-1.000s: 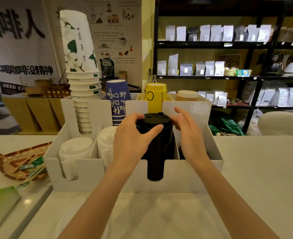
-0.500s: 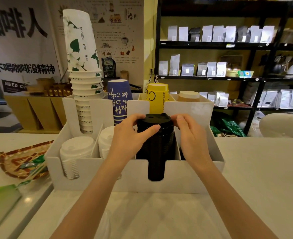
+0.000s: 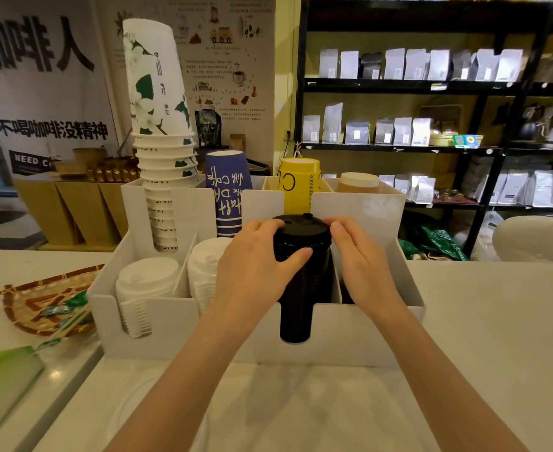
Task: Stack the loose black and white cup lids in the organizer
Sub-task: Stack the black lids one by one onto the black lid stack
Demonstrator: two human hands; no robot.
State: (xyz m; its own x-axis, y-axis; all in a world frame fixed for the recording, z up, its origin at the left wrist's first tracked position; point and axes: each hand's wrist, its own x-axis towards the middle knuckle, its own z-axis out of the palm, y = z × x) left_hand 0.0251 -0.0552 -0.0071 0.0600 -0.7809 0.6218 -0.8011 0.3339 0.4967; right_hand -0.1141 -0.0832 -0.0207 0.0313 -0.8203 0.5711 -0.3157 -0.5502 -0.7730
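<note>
Head view: both hands at 12 o'clock, left hand [image 3: 255,265] and right hand [image 3: 363,262] fingers wrapped on black lid stack [image 3: 301,256] in organizer [image 3: 343,334]. White lids [image 3: 146,282] already slotted at 10 o'clock. No loose lids visible; nearly done, I judge.

Both your forearms reach forward from the bottom edge and converge toward the middle. Your left hand [image 3: 255,265] is cupped, palm turned right, thumb stretched out across the front and fingers curled round the far side. Your right hand [image 3: 361,264] faces it, palm turned left, fingers held together and bent at the tips, thumb tucked out of sight. Both wrists are nearly straight.
</note>
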